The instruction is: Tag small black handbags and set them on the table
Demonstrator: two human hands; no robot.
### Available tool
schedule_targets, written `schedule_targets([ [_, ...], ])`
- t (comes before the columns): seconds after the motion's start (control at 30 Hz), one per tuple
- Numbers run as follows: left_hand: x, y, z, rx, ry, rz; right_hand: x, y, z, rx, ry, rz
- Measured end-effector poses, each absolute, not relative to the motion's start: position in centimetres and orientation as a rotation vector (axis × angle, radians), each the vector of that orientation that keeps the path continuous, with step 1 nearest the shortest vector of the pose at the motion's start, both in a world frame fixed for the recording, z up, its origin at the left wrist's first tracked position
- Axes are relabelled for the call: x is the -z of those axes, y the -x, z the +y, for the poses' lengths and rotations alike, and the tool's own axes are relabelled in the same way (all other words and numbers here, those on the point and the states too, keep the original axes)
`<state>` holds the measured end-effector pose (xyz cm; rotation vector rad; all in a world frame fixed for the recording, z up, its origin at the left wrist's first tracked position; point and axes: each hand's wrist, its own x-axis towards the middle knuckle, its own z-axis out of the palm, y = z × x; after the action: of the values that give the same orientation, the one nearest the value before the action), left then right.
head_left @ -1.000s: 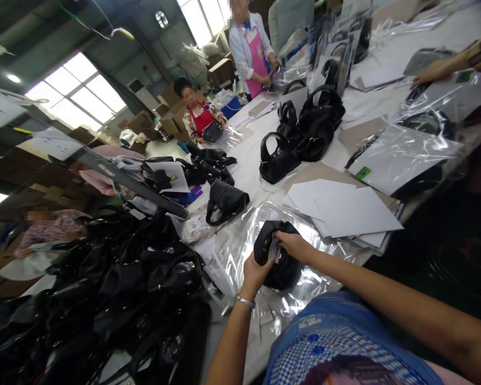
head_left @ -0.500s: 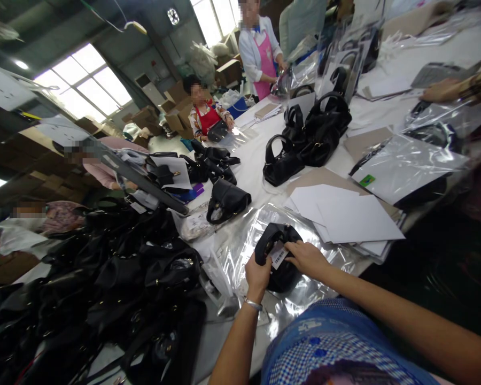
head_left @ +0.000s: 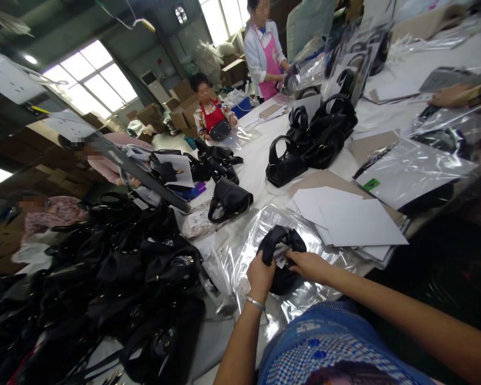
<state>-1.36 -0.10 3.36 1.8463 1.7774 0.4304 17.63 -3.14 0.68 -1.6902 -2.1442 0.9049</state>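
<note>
A small black handbag (head_left: 285,282) lies in front of me on clear plastic bags (head_left: 240,251). My left hand (head_left: 261,275) is closed on its left side, by the base of the handle (head_left: 278,234). At the bag's opening, my right hand (head_left: 309,266) has its fingers closed at the edge of a white tag (head_left: 281,260), with the fingertips partly hidden in the dark opening. The tag sits tilted between both hands, partly inside the bag.
Left of me is a big heap of black handbags (head_left: 120,267). White card sheets (head_left: 356,219) are stacked to the right, near a bagged handbag (head_left: 417,171). More handbags (head_left: 312,144) stand farther back. A grey post (head_left: 144,176) rises at left; several co-workers sit or stand around.
The tag, whose barcode faced up before, has tipped and gone deeper into the handbag's opening. My right fingers have moved with it. The whole view has shifted slightly.
</note>
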Motion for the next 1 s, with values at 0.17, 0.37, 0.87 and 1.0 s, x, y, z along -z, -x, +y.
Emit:
schedule_targets([
  [0.17,-3.4,1.3,0.1,-0.387,-1.904,1.767,-0.6,-18.5,-4.1,-0.937,1.560,-1.966],
  [0.37,-2.9,0.9,-0.1,-0.398,-1.861,1.848,0.9,-18.2,-5.7,-1.017,1.567,-1.713],
  [0.87,-3.7,0.9,1.7,0.033,-2.008,1.662,2.2,-18.0,-5.4,-0.598,1.476,-2.129],
  [1.0,-4.9,3.4,3.2,-0.052,-1.838,1.261,1.8,-17.1,-4.8,-0.517,1.588,-2.180],
])
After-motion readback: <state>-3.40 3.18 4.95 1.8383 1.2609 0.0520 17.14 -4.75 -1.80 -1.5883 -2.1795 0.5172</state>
